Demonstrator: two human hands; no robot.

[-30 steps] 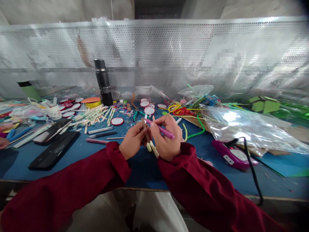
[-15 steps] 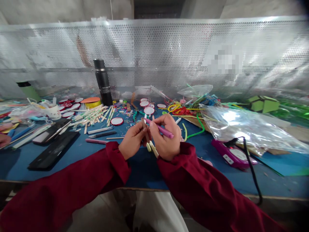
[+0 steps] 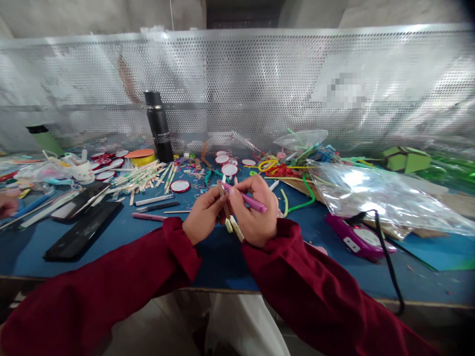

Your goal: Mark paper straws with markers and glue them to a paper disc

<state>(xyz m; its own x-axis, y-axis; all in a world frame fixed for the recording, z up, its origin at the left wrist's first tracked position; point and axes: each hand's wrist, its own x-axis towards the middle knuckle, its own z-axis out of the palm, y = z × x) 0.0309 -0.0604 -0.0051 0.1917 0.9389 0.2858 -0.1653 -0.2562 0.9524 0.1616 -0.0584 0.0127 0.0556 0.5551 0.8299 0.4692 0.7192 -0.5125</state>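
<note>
My left hand (image 3: pixel 204 213) is closed around a thin brown craft stick (image 3: pixel 225 207), which it holds upright above the table. My right hand (image 3: pixel 256 210) grips a purple marker (image 3: pixel 252 200), its front end close to the top of the stick. Just below my fingers are pale cream pieces (image 3: pixel 233 226), partly hidden by my right hand; I cannot tell what they are. A pink marker (image 3: pixel 148 216), a black pen (image 3: pixel 157 206) and a white pen (image 3: pixel 153 200) lie to the left of my left hand.
A black bottle (image 3: pixel 159 128) stands near the perforated metal screen (image 3: pixel 241 84). Craft sticks (image 3: pixel 137 178) and a black phone (image 3: pixel 83 231) lie left. At right are a purple device with a black cable (image 3: pixel 358 240) and clear plastic (image 3: pixel 382 198). Another person's hand (image 3: pixel 8 205) shows at far left.
My hands, the brown stick and the purple marker stay almost in place. At the far left edge, the other person's hand has shifted upward slightly.
</note>
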